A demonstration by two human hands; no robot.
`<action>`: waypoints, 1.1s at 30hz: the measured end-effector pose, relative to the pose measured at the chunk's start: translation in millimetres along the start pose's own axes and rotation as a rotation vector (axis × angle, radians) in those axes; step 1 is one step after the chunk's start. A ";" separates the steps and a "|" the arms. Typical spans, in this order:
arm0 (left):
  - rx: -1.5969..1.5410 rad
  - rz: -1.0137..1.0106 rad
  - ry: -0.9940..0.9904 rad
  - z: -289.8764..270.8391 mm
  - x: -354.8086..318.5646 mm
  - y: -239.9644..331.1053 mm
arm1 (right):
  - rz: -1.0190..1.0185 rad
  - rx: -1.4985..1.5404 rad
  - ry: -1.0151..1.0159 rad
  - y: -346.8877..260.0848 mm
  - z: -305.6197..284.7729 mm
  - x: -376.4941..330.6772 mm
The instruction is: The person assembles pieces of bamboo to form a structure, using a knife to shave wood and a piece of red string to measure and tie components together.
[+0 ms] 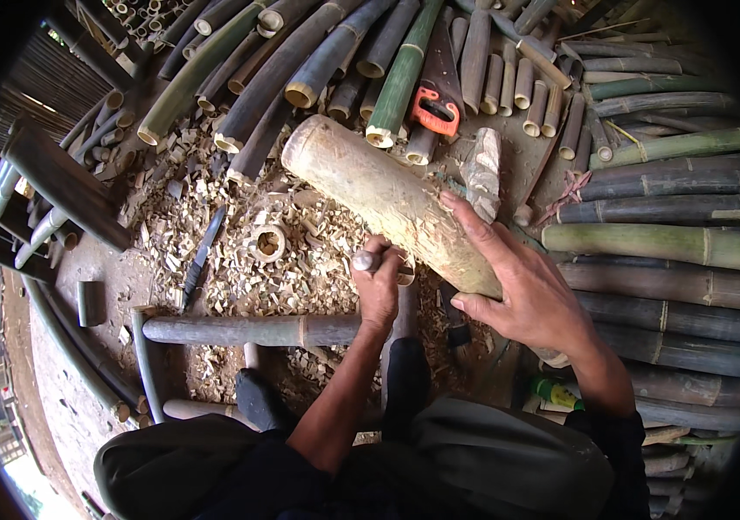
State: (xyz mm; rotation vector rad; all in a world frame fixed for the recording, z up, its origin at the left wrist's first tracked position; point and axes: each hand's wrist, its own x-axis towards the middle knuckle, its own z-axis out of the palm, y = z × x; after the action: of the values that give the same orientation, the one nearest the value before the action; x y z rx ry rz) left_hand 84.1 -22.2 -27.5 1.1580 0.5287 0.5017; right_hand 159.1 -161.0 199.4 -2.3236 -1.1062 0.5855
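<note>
My left hand [377,290] is closed around a short tool with a round, blunt metal-looking end [365,260]. A flat bit of what may be its blade shows beside the fingers; its exact kind is unclear. Right above it, a thick, pale length of bamboo or wood [361,182] slants from upper left to lower right, its lower side rough with fresh cuts. My right hand [535,282] grips its near end, thumb and fingers spread around it. The tool is close to the cut side; whether they touch cannot be told.
Wood chips [231,277] cover the ground, with a knife [204,256] and a bamboo ring [268,243] among them. A bamboo rail [249,330] crosses before my feet. An orange-handled saw [436,113], a chipped pale block [483,173], a green bottle [556,394] and stacked bamboo poles [656,247] lie around.
</note>
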 end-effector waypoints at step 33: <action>1.281 0.135 -0.172 -72.2 121.1 25.9 | 0.962 0.034 0.490 213.6 241.5 -180.2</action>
State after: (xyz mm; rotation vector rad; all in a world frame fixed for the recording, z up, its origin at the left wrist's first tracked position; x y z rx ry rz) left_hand 130.0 112.9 -41.1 2.4434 0.6276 0.1187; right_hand 42.7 -361.6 -88.1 -2.6605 0.2870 0.2919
